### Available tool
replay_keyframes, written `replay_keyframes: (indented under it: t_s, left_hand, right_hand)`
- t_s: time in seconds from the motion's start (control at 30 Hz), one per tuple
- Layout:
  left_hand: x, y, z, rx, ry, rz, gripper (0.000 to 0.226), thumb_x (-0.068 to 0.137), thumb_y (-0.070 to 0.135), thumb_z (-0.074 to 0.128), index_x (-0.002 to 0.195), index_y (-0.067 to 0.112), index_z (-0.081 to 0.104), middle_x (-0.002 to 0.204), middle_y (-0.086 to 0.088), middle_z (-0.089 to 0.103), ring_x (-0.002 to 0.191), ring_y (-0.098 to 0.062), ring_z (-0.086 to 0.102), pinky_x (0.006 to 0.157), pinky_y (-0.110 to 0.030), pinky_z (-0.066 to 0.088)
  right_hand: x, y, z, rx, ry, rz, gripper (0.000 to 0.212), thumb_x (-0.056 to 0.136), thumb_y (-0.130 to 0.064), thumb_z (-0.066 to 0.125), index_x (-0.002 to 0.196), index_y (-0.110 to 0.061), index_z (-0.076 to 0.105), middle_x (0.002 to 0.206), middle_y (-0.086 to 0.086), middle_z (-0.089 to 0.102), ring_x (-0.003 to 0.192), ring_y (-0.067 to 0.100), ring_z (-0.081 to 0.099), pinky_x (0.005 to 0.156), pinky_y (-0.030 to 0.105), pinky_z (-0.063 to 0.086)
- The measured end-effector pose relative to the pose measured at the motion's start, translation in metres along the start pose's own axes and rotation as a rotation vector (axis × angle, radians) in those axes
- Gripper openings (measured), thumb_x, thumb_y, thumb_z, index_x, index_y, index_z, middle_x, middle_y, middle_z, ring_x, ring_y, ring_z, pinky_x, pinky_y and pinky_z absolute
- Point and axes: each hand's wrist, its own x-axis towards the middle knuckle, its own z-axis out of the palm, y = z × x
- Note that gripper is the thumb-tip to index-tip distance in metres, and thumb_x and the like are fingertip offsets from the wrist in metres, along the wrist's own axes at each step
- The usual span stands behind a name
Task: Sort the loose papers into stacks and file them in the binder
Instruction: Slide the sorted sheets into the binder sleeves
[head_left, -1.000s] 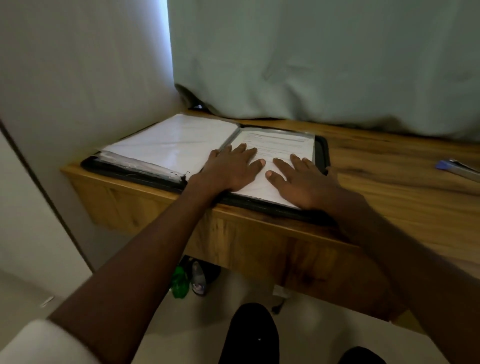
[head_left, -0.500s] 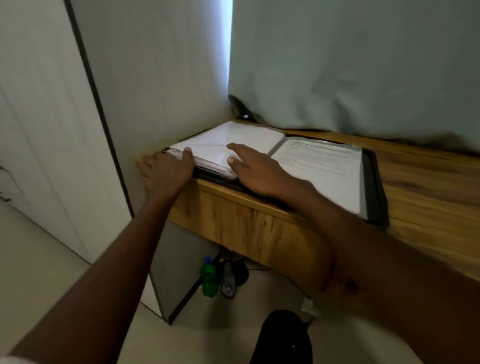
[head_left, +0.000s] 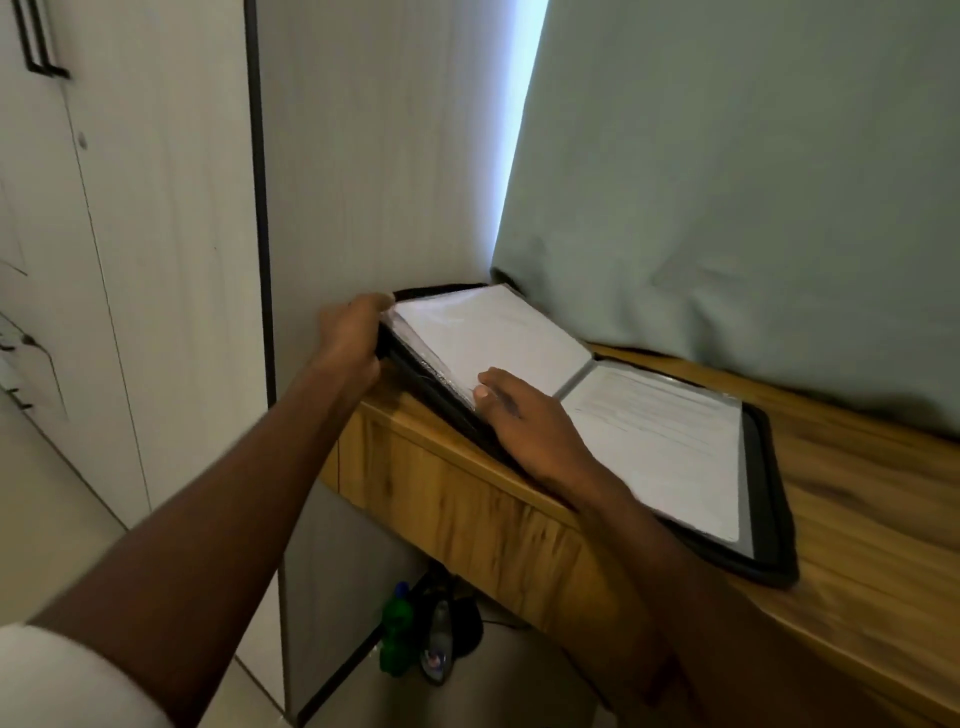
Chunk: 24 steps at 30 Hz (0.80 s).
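Apparently L hand (head_left: 349, 332) lifting binder (head_left: 769, 499) cover

Home room: wooden desk (head_left: 857, 519), curtain (head_left: 753, 182), wardrobe doors (head_left: 104, 208), floor bottles (head_left: 397, 631).

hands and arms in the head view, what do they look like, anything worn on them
Both forearms are bare down to the hands. The left hand and the right hand show no gloves, and no rings or watch that I can make out. A white sleeve covers the left upper arm at the frame's lower left corner. The right arm's sleeve is out of view.
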Motion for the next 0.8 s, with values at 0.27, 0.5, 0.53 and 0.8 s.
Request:
replay_keyframes:
  t_s: [0.27, 0.5, 0.53, 0.8]
  left_hand:
    - [-0.089, 0.041, 0.094, 0.123, -0.471, 0.482, 0.02, 0.084, 0.007, 0.071, 0.101, 0.015, 0.074, 0.099, -0.012, 0.077, 0.091, -0.027, 0.074, 0.085, -0.041, 0.062]
    - [-0.198, -0.015, 0.161, 0.479, -0.89, 0.821, 0.046, 0.073, 0.01, 0.072, 0.118, 0.017, 0.074, 0.105, 0.0, 0.073, 0.093, -0.008, 0.068, 0.086, -0.017, 0.053]
    - [-0.207, -0.026, 0.163, 0.559, -0.943, 0.867, 0.046, 0.075, 0.008, 0.074, 0.12, 0.019, 0.073, 0.108, -0.001, 0.07, 0.095, -0.01, 0.065, 0.086, -0.014, 0.051]
    - [-0.228, -0.066, 0.151, 1.147, -1.525, 0.712, 0.051, 0.085, 0.06, 0.072, 0.129, 0.034, 0.065, 0.124, 0.022, 0.058, 0.112, 0.011, 0.052, 0.088, -0.01, 0.043]
  right_hand:
    - [-0.005, -0.008, -0.079, 0.591, 0.374, 0.136, 0.037, 0.109, -0.039, 0.041, 0.123, -0.021, 0.07, 0.121, -0.003, 0.072, 0.113, 0.018, 0.067, 0.089, 0.036, 0.053]
    - [-0.056, 0.013, -0.212, 1.018, 0.612, 0.216, 0.033, 0.104, -0.04, 0.051, 0.125, -0.016, 0.061, 0.119, 0.016, 0.071, 0.095, 0.031, 0.076, 0.072, 0.038, 0.06]
    - [-0.066, 0.02, -0.22, 0.972, 0.635, 0.243, 0.031, 0.103, -0.037, 0.053, 0.123, -0.015, 0.063, 0.114, 0.017, 0.072, 0.088, 0.028, 0.076, 0.07, 0.037, 0.061]
    - [-0.126, 0.091, -0.232, 0.145, 0.737, 0.566, 0.017, 0.081, -0.024, 0.067, 0.075, -0.008, 0.072, 0.084, 0.015, 0.075, 0.077, 0.034, 0.073, 0.074, 0.052, 0.062]
